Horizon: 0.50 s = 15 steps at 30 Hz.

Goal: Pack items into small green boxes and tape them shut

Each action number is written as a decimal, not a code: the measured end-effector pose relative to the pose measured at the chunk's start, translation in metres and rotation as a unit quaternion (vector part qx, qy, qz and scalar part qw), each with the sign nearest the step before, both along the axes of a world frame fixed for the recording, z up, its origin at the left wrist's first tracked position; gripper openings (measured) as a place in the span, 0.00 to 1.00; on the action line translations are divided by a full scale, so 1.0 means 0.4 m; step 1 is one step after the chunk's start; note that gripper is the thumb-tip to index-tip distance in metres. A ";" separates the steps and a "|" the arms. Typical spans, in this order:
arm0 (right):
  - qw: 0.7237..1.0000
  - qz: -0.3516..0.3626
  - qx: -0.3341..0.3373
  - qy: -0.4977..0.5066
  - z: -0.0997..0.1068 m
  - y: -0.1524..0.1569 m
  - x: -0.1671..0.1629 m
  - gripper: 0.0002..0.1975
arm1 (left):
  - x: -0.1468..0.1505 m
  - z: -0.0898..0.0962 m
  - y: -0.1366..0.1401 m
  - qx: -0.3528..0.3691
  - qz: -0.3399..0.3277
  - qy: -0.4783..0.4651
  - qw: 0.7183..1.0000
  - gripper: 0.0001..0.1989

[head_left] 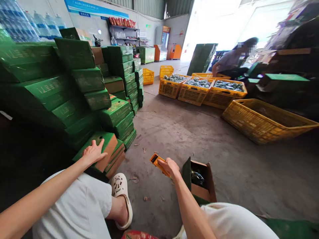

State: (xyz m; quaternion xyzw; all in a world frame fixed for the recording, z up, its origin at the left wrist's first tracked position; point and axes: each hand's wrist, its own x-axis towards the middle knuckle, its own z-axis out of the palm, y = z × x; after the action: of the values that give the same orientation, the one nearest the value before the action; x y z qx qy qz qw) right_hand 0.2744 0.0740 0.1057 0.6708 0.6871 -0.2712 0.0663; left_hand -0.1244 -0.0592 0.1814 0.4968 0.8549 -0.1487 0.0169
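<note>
In the head view my left hand (94, 152) rests with spread fingers on the near end of a closed green cardboard box (83, 150), which lies low at the foot of the stacks. My right hand (170, 166) is wrapped around an orange-yellow, flat, oblong tool (154, 158) with a dark slot at its far end; its exact kind is not clear. Just right of that hand, an open green box (210, 186) stands on the floor with its flaps up. Something dark and shiny (197, 177), seemingly in clear wrapping, lies inside it.
Tall stacks of green boxes (121, 66) rise at the left. Yellow crates (191, 96) full of small wrapped items stand ahead, where a person (228, 61) sits. Another yellow crate (264, 124) is at the right. My clog (120, 186) stands beside the near boxes.
</note>
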 end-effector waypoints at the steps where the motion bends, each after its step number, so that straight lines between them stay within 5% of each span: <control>1: 1.000 0.001 -0.005 0.005 -0.001 0.000 -0.003 0.26 | -0.008 0.000 0.003 -0.005 0.005 -0.004 1.000 0.42; 9: 1.000 -0.001 -0.014 0.023 0.014 -0.008 -0.021 0.25 | -0.074 0.001 0.022 -0.019 -0.064 -0.005 0.998 0.45; 15: 0.993 -0.031 -0.025 0.112 0.075 0.015 0.040 0.27 | 0.013 0.025 0.025 0.020 -0.079 0.066 0.994 0.34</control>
State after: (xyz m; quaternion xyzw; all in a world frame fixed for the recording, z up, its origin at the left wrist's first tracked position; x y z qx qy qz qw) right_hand 0.2902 0.0802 0.1358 0.6553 0.6621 -0.3636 -0.0034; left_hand -0.1193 -0.0491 0.1912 0.5522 0.8150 -0.1649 -0.0610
